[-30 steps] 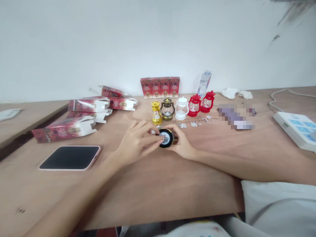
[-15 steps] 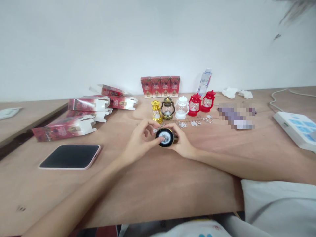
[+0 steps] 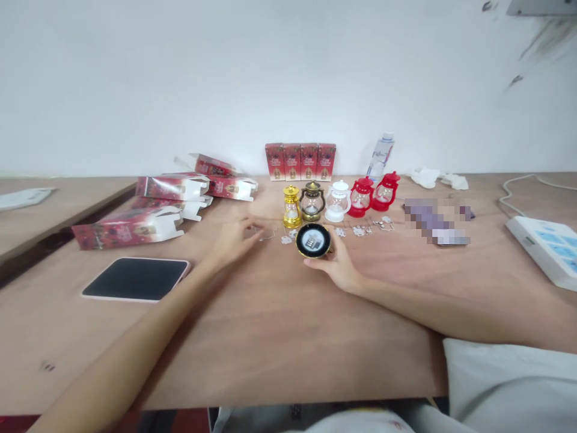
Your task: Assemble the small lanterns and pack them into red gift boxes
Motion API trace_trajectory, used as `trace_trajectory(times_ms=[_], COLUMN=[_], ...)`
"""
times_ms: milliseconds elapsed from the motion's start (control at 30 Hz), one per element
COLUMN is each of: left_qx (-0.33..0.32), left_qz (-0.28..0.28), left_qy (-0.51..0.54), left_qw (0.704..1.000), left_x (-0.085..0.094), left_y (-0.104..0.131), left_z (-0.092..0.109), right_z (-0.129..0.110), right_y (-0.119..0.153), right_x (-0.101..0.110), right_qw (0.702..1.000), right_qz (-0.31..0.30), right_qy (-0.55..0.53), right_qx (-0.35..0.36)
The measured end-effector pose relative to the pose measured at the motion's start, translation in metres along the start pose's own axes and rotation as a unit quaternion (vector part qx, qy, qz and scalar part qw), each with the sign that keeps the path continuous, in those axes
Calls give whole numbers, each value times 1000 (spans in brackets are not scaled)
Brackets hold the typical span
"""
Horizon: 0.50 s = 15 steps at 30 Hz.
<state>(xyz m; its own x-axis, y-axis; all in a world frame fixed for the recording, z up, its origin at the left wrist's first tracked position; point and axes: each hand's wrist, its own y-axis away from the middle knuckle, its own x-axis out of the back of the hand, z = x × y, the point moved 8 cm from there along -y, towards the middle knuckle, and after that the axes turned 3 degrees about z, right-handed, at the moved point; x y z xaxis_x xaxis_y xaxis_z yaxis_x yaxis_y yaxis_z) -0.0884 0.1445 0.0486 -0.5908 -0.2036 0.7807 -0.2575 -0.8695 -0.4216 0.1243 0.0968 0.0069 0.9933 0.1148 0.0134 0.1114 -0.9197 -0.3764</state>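
My right hand [image 3: 338, 264] grips a small lantern [image 3: 312, 242] tipped so that its round black underside faces me. A pale disc with small silvery parts shows in the middle of that base; the lantern's body is mostly hidden behind it. To the left, my left hand [image 3: 237, 242] is closed in a pinch by a thin wire piece [image 3: 267, 236], which appears to come from its fingertips. Beyond the hands stand a gold lantern [image 3: 291, 207], a bronze lantern [image 3: 312, 203], a white lantern [image 3: 338, 202] and two red lanterns [image 3: 360, 198].
Small metal pieces [image 3: 359, 231] lie before the lanterns. Red boxes [image 3: 300, 161] stand against the wall beside a water bottle [image 3: 381, 155]. Opened red cartons [image 3: 126, 231] and a phone [image 3: 135, 278] are left; crumpled tissue [image 3: 425, 177] and a white box [image 3: 547, 246] are right.
My left hand has come off the lantern's base and moved left to the wire piece. My right hand still holds the lantern, base toward me. The camera view has shifted slightly.
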Motion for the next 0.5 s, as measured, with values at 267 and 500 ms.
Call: trace_trajectory(times_ms=[267, 500], left_qx=[-121, -57], left_qz=[-45, -8], left_qy=[-61, -127], left_qw=[990, 990], left_x=[-17, -48], left_y=[10, 14], left_z=[33, 45], right_z=[-1, -1], right_y=[-2, -2], right_x=[3, 3], right_qw=[998, 999], right_qz=[35, 37], right_qy=[-32, -26], right_qx=[-29, -30])
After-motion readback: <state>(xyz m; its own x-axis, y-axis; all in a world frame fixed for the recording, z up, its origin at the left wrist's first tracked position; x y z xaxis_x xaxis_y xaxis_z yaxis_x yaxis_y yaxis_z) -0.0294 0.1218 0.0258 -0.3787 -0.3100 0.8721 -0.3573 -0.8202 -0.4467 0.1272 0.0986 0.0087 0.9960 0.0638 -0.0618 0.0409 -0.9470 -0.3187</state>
